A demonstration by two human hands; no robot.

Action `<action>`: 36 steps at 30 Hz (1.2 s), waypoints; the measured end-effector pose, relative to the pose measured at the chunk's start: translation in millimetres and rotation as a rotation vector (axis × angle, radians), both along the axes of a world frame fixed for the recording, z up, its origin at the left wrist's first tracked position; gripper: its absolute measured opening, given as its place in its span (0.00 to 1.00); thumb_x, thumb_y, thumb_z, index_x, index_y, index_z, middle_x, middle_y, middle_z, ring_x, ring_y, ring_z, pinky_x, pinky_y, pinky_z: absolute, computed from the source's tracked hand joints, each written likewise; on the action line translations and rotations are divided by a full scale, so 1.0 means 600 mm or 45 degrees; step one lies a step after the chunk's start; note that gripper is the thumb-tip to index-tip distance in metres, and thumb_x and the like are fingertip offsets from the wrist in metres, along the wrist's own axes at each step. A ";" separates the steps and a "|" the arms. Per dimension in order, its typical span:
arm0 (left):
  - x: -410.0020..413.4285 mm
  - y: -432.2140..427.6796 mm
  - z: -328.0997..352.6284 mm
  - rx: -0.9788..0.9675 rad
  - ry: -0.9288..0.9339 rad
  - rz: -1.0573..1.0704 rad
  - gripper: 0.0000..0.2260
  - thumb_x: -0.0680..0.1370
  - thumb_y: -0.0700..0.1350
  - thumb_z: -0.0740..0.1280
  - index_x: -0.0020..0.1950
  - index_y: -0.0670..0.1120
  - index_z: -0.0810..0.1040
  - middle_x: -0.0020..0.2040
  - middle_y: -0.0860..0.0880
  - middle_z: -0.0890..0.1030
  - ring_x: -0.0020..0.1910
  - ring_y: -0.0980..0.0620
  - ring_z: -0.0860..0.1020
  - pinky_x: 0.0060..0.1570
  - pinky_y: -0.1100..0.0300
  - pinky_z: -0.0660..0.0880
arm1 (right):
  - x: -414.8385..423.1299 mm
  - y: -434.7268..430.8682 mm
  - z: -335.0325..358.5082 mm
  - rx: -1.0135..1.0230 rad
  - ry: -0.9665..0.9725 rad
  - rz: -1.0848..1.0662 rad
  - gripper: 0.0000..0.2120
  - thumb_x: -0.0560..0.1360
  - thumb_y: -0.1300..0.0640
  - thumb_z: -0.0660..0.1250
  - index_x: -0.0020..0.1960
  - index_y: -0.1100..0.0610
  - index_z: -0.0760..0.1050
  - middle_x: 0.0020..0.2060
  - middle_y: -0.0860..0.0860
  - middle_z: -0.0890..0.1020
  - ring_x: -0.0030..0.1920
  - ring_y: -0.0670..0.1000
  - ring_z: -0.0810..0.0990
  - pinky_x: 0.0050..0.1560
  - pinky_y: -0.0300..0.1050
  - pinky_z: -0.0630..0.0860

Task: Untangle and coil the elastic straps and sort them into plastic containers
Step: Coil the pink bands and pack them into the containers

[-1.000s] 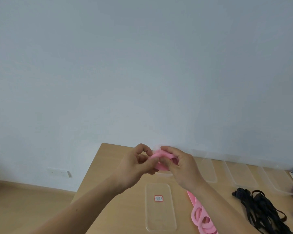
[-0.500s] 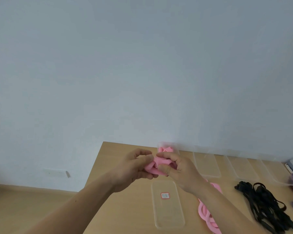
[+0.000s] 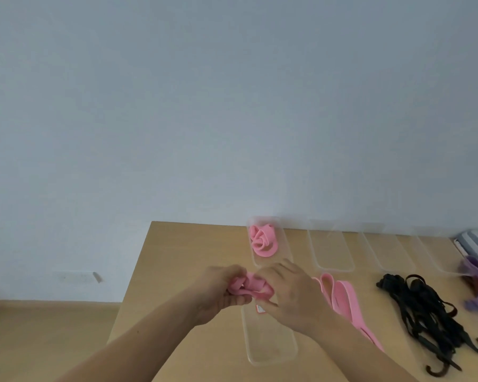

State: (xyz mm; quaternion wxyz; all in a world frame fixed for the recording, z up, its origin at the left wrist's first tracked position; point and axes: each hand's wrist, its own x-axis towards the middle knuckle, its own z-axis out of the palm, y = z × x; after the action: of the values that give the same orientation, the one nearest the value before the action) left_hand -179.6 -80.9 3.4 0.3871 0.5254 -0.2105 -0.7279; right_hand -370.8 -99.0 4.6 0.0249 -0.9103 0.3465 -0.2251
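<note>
— Pink strap (image 3: pixel 250 289), bunched into a loose bundle between both hands, held just above the near-left part of the table (image 3: pixel 182 257)! The left hand (image 3: pixel 221 290) has its fingers curled round one side of it, and the right hand (image 3: pixel 290 293) is pinching the other side.

— And look beyond the hands: one pink coil (image 3: pixel 262 241) sits in the far-left container (image 3: pixel 282 259). I'd say that's where this one is headed.

— Likely, but elastic is springy. Ease the grip too early and I'd expect the bundle to spring open.

— There's also a clear plastic piece with a red sticker (image 3: pixel 270 340) right under the wrists. A dragging forearm could shove it.

— The loose pink straps (image 3: pixel 342 301) lie just beside the right hand, too. Snag one and it could tangle into the bundle.

— At least the black straps (image 3: pixel 425 307) are well apart, so no threat there.
</note>
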 end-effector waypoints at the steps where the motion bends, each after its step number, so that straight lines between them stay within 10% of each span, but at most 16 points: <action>1: -0.006 -0.009 -0.006 0.026 0.011 0.012 0.15 0.77 0.37 0.67 0.56 0.25 0.77 0.46 0.35 0.83 0.37 0.42 0.82 0.39 0.57 0.81 | -0.004 -0.007 -0.010 -0.012 -0.017 0.002 0.15 0.64 0.52 0.77 0.48 0.52 0.77 0.42 0.43 0.79 0.45 0.44 0.72 0.47 0.33 0.66; 8: -0.048 -0.089 -0.037 0.058 -0.065 -0.035 0.14 0.79 0.41 0.63 0.54 0.30 0.79 0.46 0.34 0.84 0.34 0.42 0.81 0.36 0.56 0.79 | -0.044 -0.094 -0.054 0.080 -0.082 -0.041 0.14 0.61 0.59 0.79 0.43 0.57 0.79 0.39 0.48 0.79 0.45 0.46 0.72 0.40 0.36 0.71; 11: -0.061 -0.139 -0.052 -0.089 -0.600 -0.107 0.13 0.80 0.45 0.61 0.56 0.37 0.76 0.46 0.42 0.82 0.36 0.45 0.81 0.38 0.54 0.77 | -0.071 -0.148 -0.071 0.107 -0.077 -0.034 0.13 0.62 0.61 0.79 0.43 0.57 0.79 0.38 0.48 0.78 0.42 0.49 0.74 0.37 0.40 0.73; 14: -0.059 -0.191 -0.077 -0.456 -1.415 -0.368 0.18 0.81 0.45 0.60 0.71 0.47 0.69 0.66 0.48 0.74 0.57 0.48 0.77 0.52 0.59 0.73 | -0.086 -0.201 -0.092 0.131 -0.031 -0.013 0.15 0.60 0.62 0.80 0.43 0.58 0.79 0.38 0.49 0.79 0.41 0.51 0.78 0.32 0.42 0.76; 17: -0.059 -0.242 -0.099 -0.745 -1.709 -0.640 0.21 0.82 0.45 0.58 0.76 0.51 0.64 0.75 0.53 0.66 0.72 0.50 0.63 0.66 0.58 0.64 | -0.082 -0.239 -0.121 0.163 0.117 0.058 0.17 0.60 0.61 0.78 0.47 0.58 0.80 0.40 0.51 0.81 0.40 0.54 0.81 0.31 0.44 0.78; 30: -0.069 -0.267 -0.155 -0.984 -2.010 -1.147 0.20 0.82 0.47 0.56 0.74 0.54 0.69 0.76 0.53 0.65 0.75 0.48 0.58 0.69 0.52 0.61 | -0.054 -0.279 -0.161 0.152 0.405 0.141 0.12 0.63 0.55 0.80 0.43 0.55 0.82 0.41 0.51 0.82 0.46 0.55 0.82 0.30 0.43 0.77; 36: -0.069 -0.265 -0.161 -0.859 -1.713 -0.930 0.18 0.80 0.42 0.59 0.69 0.50 0.76 0.73 0.55 0.69 0.74 0.50 0.61 0.68 0.55 0.64 | -0.032 -0.279 -0.152 0.123 0.562 0.095 0.12 0.59 0.56 0.79 0.41 0.51 0.81 0.39 0.48 0.82 0.40 0.52 0.82 0.31 0.42 0.73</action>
State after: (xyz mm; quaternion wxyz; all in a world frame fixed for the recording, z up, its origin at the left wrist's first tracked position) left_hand -221.0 -239.6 -93.0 0.0551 0.6025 -0.7602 -0.2366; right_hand -389.8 -266.4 -86.9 0.0002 -0.9474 0.3199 -0.0026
